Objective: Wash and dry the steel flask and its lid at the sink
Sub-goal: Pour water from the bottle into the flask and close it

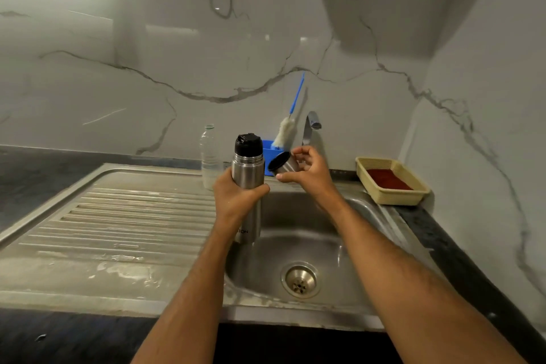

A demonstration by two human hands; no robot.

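Note:
My left hand (236, 196) grips the steel flask (247, 170) around its middle and holds it upright over the left edge of the sink basin (298, 233). A black stopper still sits in the flask's neck. My right hand (307, 170) holds the steel cup-shaped lid (284, 164), tilted with its dark opening facing left, just right of the flask's top. The two pieces are apart. The curved tap (310, 127) stands behind my right hand; no water is visible running.
A blue holder (269, 154) with a white bottle brush (285, 133) on a blue handle stands behind the flask. A clear plastic bottle (209, 155) sits left of it. A beige basket (391, 180) with a red cloth rests on the right counter. The ribbed drainboard (130, 216) lies left.

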